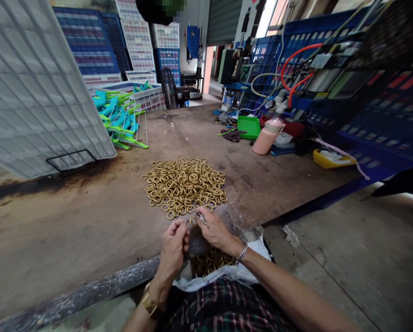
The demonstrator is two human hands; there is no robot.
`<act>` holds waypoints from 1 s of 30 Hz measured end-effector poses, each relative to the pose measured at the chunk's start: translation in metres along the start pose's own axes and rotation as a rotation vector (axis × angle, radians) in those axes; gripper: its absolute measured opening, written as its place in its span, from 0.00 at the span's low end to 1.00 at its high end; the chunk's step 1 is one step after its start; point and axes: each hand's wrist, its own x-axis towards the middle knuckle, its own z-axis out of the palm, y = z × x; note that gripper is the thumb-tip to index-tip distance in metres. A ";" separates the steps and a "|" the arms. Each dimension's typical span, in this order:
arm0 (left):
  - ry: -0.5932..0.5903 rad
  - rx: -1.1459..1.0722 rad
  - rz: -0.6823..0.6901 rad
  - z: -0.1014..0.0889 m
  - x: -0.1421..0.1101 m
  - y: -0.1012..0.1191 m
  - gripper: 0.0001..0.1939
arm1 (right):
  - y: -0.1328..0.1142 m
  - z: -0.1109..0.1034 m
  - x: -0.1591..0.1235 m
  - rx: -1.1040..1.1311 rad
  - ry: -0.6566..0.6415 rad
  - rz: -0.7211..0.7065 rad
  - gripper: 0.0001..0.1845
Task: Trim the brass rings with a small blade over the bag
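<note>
A heap of gold-coloured rings [185, 182] lies on the brown worktable [123, 212] just beyond my hands. My left hand [174, 242] is closed in a pinch at the heap's near edge; whatever its fingertips hold is too small to make out. To its right, my right hand [213, 228] has thumb and fingers pressed together around a small greyish thing I cannot identify. One single ring [193, 220] shows right at the right fingertips, between the two hands. Below my wrists, an open white bag [258, 246] at the table edge holds many more rings [213, 263].
A white crate [47, 92] stands tilted at the left, with turquoise and green plastic pieces [121, 117] behind it. On the right are a pink bottle [266, 138], a green tray [248, 127] and a yellow tray [333, 159]. Stacked crates [135, 41] line the back.
</note>
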 end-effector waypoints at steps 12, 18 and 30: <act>-0.076 -0.096 -0.102 0.006 0.004 -0.004 0.17 | -0.009 -0.001 -0.009 0.226 0.123 -0.023 0.05; -0.169 -0.198 -0.230 0.013 -0.003 0.000 0.16 | -0.018 -0.005 -0.010 0.499 0.108 0.123 0.04; -0.066 -0.207 -0.162 0.011 -0.001 -0.004 0.18 | -0.012 -0.006 -0.009 0.502 0.049 0.081 0.05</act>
